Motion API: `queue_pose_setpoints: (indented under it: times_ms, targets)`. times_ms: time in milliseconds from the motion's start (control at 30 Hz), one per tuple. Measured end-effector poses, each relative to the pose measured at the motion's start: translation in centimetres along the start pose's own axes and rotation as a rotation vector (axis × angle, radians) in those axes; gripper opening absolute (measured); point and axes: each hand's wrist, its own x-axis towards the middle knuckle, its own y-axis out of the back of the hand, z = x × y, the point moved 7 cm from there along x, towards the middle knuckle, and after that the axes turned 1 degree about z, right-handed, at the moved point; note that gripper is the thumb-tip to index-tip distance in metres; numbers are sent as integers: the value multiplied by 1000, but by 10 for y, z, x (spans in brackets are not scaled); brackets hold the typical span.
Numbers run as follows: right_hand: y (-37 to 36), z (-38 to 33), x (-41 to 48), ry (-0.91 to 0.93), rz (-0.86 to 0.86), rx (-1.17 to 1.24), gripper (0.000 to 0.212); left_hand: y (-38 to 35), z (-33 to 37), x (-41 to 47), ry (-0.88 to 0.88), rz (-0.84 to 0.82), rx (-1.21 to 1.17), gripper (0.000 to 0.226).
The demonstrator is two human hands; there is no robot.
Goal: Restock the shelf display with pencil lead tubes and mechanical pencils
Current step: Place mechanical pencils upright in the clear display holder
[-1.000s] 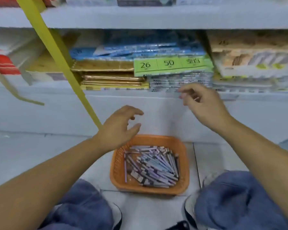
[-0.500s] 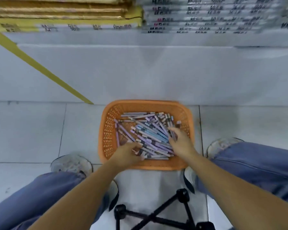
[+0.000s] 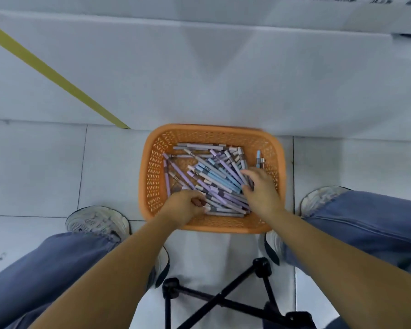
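Both hands are down inside an orange basket (image 3: 212, 130) on pale floor tiles (image 3: 33, 167), forearms crossing its near rim. Dozens of mechanical pencils (image 3: 215, 180), lavender and blue, lie heaped under and ahead of my fingertips. A little bare basket floor shows ahead of my left hand (image 3: 184, 205). My right hand (image 3: 262, 192) bends thumb and fingers round a few pencils. My left fingers curl into the pile's near edge; whether they grip anything I cannot tell. Just past the far rim rises a white shelf base (image 3: 223, 67). Black stool legs (image 3: 223, 298) sit between my forearms.
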Motion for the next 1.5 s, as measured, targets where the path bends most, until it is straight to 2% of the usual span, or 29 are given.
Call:
queue_pose_setpoints:
  times_ms: [67, 133, 267, 500, 600, 700, 767, 867, 933, 967, 1033, 1100, 1167, 1333, 1500]
  targets:
    - [-2, -3, -3, 20, 17, 15, 36, 16, -9, -3, -3, 151, 66, 39]
    - [-5, -1, -4, -5, 21, 35, 35, 28, -18, -5, -13, 236, 176, 43]
    - [-9, 2, -3, -14, 13, 33, 33, 28, -22, 0, 6, 176, 208, 52]
    - [-9, 5, -3, 7, -7, 16, 34, 26, -19, 9, 35, 151, 293, 19]
    - [-7, 2, -5, 17, -20, -23, 32, 34, -18, 0, 27, 105, 237, 10]
    - [1, -19, -14, 116, 38, -92, 26, 51, -9, -15, 11, 133, 182, 7]
    - [-2, -37, -22, 95, -40, 63, 30, 58, 8, -22, -31, 160, -17, 9]
    - [-11, -50, -36, -147, -183, 616, 34, 51, 42, -26, -81, 163, -368, 9]
    - [2, -48, -38, -248, -120, 894, 22, 38, 63, -23, -96, 135, -519, 2]
    - [17, -42, -36, -262, -39, 949, 16, 32, 72, -21, -98, 116, -592, 4]
    - [59, -21, -26, -276, 178, 965, 14, 19, 90, -13, -99, 70, -645, 10]
    - [100, 6, -14, -304, 365, 946, 17, 4, 105, -2, -83, 12, -589, 28]
    - [127, 28, -4, -328, 435, 950, 21, -11, 118, 12, -58, -22, -504, 41]
    - [111, 73, 12, -408, 283, 824, 19, -41, 138, 45, 18, -53, -435, 45]
    - [80, 89, 4, -404, 149, 825, 12, -48, 140, 66, 43, 94, -362, 43]
